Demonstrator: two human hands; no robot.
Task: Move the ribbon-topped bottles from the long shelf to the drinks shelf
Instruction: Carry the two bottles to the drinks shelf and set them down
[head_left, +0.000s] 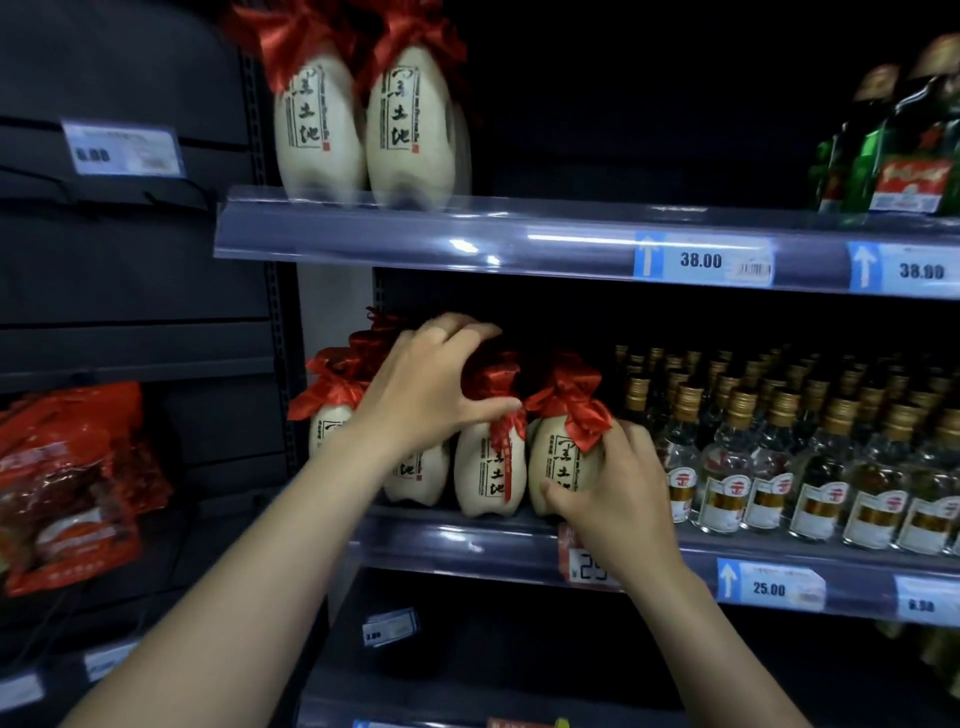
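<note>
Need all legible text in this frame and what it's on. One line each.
"38.00": price tag on the upper shelf rail.
"38.00": second price tag, same rail, right.
"25.00": price tag on the lower shelf rail.
"6.00", blurred, uncertain: tag on the dark left shelving.
Calligraphy on the ribbon-topped bottles: ends "土地"; small print unreadable.
"金": clear bottles' labels.
Red tag behind the right hand: partly hidden.

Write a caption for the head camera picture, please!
Both hands grip ribbon-topped bottles beside clear bottles.
</note>
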